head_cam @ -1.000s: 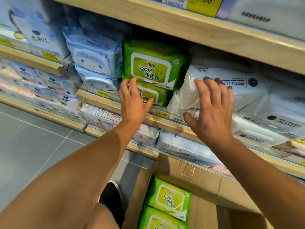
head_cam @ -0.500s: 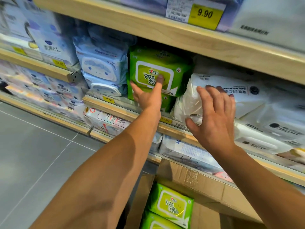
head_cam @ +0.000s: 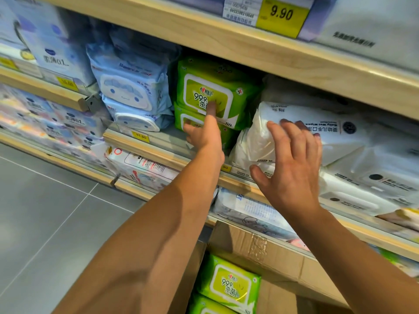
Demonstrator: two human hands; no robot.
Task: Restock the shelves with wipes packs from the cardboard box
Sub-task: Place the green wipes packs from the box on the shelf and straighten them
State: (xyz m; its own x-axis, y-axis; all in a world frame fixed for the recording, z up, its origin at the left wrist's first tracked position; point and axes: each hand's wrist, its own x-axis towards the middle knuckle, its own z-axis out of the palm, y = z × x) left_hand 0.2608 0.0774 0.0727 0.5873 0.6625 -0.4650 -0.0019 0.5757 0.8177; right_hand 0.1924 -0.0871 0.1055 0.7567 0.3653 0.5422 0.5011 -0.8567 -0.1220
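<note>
Two green wipes packs are stacked on the middle shelf (head_cam: 158, 152). The upper green pack (head_cam: 213, 87) lies on the lower green pack (head_cam: 229, 138). My left hand (head_cam: 205, 132) reaches in with straight fingers, one fingertip pressing the front of the upper pack. My right hand (head_cam: 292, 164) is spread flat against the white wipes pack (head_cam: 260, 141) just right of the green stack. Below, the open cardboard box (head_cam: 256, 248) holds more green packs (head_cam: 227, 282).
Light blue wipes packs (head_cam: 129, 89) stand left of the green stack. More white packs (head_cam: 374, 177) fill the shelf to the right. A yellow 9.90 price tag (head_cam: 281, 13) hangs on the shelf above. Grey tiled floor (head_cam: 45, 211) lies at the left.
My left hand has risen from the lower green pack's front and stretched further in, its finger now on the upper pack. My right hand stays on the white pack.
</note>
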